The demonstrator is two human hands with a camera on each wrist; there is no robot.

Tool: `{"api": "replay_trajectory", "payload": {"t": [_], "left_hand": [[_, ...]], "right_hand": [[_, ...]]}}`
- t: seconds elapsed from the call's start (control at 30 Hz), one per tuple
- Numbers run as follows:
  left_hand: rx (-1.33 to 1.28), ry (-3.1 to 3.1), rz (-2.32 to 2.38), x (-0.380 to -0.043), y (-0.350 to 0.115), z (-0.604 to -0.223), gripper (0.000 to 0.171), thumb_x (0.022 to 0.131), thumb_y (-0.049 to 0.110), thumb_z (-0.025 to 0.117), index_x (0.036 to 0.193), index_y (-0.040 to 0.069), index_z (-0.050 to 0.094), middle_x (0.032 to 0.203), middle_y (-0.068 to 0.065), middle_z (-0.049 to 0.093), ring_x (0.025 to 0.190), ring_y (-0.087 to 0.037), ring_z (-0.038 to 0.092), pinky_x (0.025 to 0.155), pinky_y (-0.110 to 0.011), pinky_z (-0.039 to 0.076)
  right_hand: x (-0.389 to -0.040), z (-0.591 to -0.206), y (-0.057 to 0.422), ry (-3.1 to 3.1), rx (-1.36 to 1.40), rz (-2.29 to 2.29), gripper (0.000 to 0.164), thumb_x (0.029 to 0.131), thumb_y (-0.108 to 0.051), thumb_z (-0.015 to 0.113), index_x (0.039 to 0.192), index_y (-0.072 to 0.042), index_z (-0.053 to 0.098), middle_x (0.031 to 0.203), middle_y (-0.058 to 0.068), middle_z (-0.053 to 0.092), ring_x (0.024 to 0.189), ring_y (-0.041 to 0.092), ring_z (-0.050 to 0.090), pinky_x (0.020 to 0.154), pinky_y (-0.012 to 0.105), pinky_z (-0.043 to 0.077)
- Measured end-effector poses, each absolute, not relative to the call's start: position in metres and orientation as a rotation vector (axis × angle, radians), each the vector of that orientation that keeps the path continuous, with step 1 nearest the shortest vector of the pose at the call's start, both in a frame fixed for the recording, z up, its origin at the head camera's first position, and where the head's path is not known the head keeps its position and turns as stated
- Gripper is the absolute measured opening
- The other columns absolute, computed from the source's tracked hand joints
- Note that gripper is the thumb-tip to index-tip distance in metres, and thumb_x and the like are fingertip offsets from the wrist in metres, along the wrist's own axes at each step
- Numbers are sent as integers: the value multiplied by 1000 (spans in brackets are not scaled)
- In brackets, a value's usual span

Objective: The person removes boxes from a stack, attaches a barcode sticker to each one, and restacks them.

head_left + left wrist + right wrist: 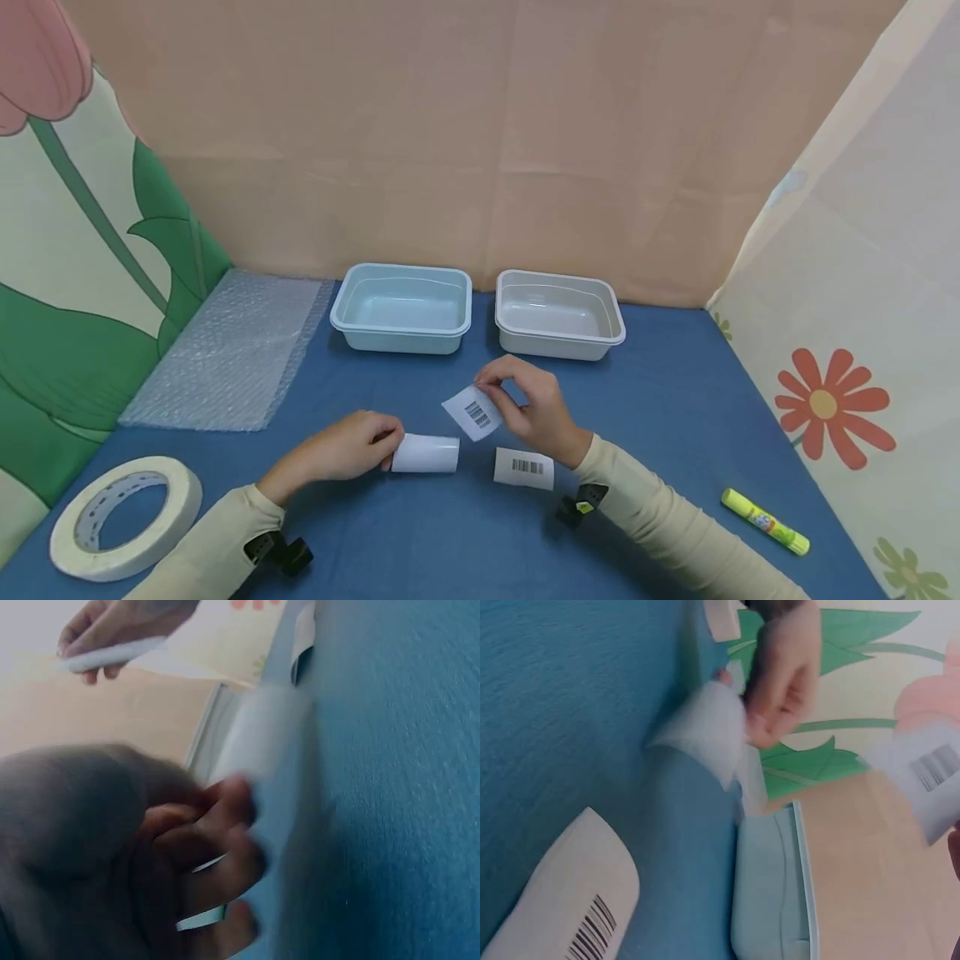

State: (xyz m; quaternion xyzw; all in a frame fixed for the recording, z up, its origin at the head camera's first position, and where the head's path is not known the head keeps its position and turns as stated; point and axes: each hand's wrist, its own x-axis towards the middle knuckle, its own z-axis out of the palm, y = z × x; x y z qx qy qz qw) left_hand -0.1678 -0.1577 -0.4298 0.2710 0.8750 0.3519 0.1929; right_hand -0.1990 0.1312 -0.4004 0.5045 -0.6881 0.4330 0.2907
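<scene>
My left hand (347, 448) pinches the left end of a curved, blank white paper piece (427, 455) low over the blue cloth. In the left wrist view this white piece (262, 731) is blurred beyond the fingertips. A square white barcode label (474, 413) is pinched at its upper right corner by my right hand (536, 404), raised above the table. Its printed bars also show in the right wrist view, where the label (922, 776) stands at the right edge. Below the right hand, another barcode label (523, 468) lies on the cloth, its edges curling up.
Behind the hands stand a light blue tub (401, 342) and a greyish white tub (558, 347). Bubble wrap (217, 358) lies at the back left, a roll of white tape (183, 500) at the front left. A yellow-green glue stick (765, 522) rests on the right.
</scene>
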Motion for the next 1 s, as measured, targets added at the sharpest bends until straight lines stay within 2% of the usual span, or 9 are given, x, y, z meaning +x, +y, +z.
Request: {"api": "replay_trajectory", "payload": {"t": [0.17,0.33,0.4,0.53,0.6,0.67,0.8,0.9,1.0], "left_hand": [[821,2166,929,-164,-162,-430,28,109,16,47,89,14,66,67,1,64,49,-5,46,49,-22,37],[792,2226,889,-163,-164,-422,21,107,12,49,118,10,66,75,-2,69,54,-6,47,52,-24,37],[805,2372,911,-162,-161,-415,27,106,16,54,130,10,63,86,0,69,60,-6,50,54,-25,40],[827,2693,1116,-154,-143,-398,61,98,31,72,152,20,47,121,2,63,92,-9,60,71,-29,53],[868,2786,1242,-151,-130,-391,63,94,34,77,150,26,49,127,4,62,103,-10,61,78,-32,55],[925,2871,1309,-150,-119,-385,51,93,31,78,141,26,60,122,8,67,103,-9,63,83,-34,55],[992,2941,1423,-154,-110,-380,21,94,18,76,115,20,75,98,10,76,87,-4,67,76,-31,55],[971,2940,1519,-156,-112,-381,17,94,13,76,110,18,77,91,8,77,80,-2,67,71,-29,54],[923,2932,1624,-158,-119,-384,18,94,11,76,110,16,77,92,5,77,79,-3,67,69,-28,54]], "right_hand": [[-200,-397,135,-1908,1264,1138,23,85,14,73,100,-3,68,97,10,72,88,19,69,76,28,59],[-200,-397,136,-1987,1261,1159,25,86,11,74,106,-3,68,101,10,71,87,18,70,77,28,61],[-200,-397,136,-2035,1272,1165,25,88,9,74,109,-4,67,103,9,71,86,16,70,78,27,61],[-199,-392,134,-2133,1344,1148,23,90,3,74,111,-7,69,103,6,72,87,12,69,80,24,60],[-198,-389,132,-2158,1405,1139,22,91,1,74,111,-8,70,104,4,73,89,10,69,82,22,59],[-198,-387,129,-2153,1469,1125,22,92,0,74,111,-8,71,103,4,74,89,10,69,83,21,58],[-198,-386,126,-2149,1487,1138,26,91,-2,76,116,-7,70,106,5,75,88,9,71,82,21,59],[-197,-388,128,-2198,1421,1184,34,89,-5,79,122,-6,68,110,8,75,85,10,72,80,24,60],[-198,-392,131,-2289,1319,1245,31,91,-8,78,120,-5,70,109,9,76,83,10,72,78,27,61]]}}
